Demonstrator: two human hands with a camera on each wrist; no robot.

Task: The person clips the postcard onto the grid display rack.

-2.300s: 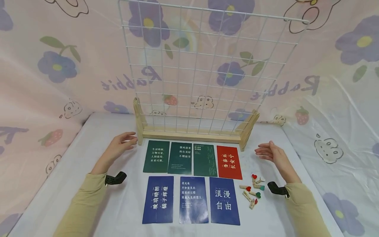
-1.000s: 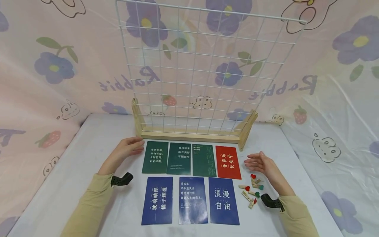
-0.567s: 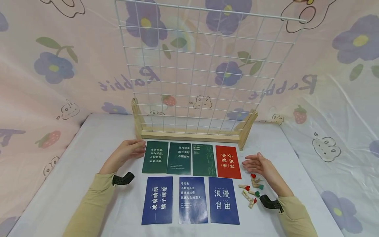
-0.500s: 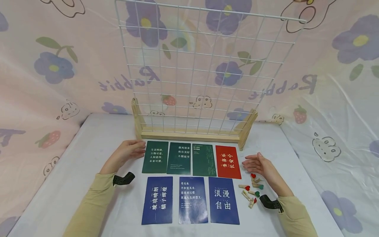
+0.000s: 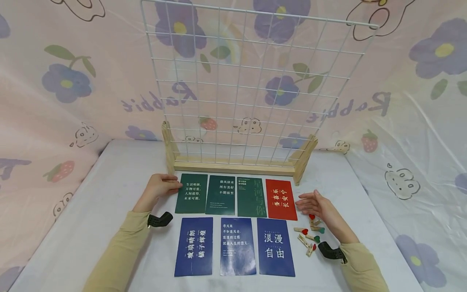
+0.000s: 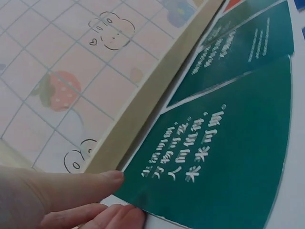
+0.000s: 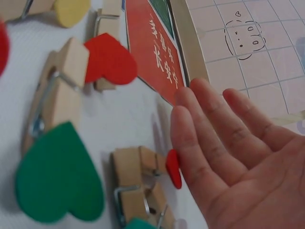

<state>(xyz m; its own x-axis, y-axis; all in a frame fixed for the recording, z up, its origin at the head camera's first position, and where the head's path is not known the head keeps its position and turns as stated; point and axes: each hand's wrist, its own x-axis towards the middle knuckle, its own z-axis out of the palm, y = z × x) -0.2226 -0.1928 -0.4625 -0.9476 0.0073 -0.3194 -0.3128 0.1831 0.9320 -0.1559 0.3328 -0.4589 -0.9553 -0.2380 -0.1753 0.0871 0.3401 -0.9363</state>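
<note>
Seven flat, rectangular cards (image 5: 191, 204) beside heart-topped wooden clothespins (image 7: 66, 95)

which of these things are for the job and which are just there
Likely for the job:
leftmost green card, at the left hand
other green cards
red card
blue cards
heart-topped clothespins, near the right hand
white wire grid
wooden stand

Likely just there:
patterned backdrop
white table covering
black wrist devices

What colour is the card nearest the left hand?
The card is green, printed in white; clearest in the left wrist view.
</note>
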